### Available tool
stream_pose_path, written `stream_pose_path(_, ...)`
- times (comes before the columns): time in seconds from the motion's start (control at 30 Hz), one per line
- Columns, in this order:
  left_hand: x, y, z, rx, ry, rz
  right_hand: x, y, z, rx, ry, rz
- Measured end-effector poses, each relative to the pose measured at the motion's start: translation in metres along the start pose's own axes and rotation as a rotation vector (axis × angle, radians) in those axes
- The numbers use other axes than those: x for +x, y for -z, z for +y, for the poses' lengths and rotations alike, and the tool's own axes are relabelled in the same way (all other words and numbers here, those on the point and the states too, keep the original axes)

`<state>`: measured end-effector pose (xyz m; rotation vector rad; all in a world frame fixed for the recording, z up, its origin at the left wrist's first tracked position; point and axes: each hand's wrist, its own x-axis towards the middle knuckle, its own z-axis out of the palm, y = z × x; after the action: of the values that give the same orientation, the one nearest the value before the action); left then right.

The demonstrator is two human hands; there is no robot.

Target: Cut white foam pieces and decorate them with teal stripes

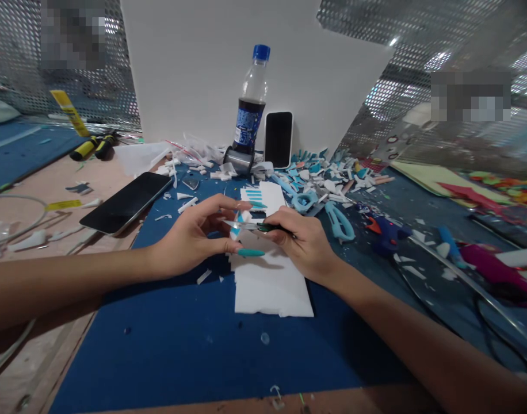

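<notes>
A blue surface (177, 345) carries a white sheet (272, 290); above the sheet, the right hand (304, 238) grips a pointed metal tool (251, 226), its long axis running left to a small blue-and-white piece (235, 233) pinched in the left hand (198, 233). Much of the piece is hidden; tool type and contact are unclear.
</notes>
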<state>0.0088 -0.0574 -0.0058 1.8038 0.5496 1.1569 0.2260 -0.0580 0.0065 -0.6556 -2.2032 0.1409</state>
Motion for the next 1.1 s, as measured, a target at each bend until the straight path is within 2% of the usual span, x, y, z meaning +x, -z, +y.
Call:
stream_pose_path(0.47,0.0008,0.0015,0.0000,-0.037,-0.038,-0.011,-0.0007,0.0001,-0.0005,-0.008,-0.009,-0.015)
stream_pose_path(0.73,0.0029,-0.0003,0.0085,0.028,-0.035,0.012,-0.0012,0.0001,-0.0016,-0.017,-0.008,-0.026)
stream_pose_path(1.1,-0.0001,0.0004,-0.0004,0.053,-0.067,-0.020,-0.0029,-0.0026,0.0001,0.006,0.011,-0.028)
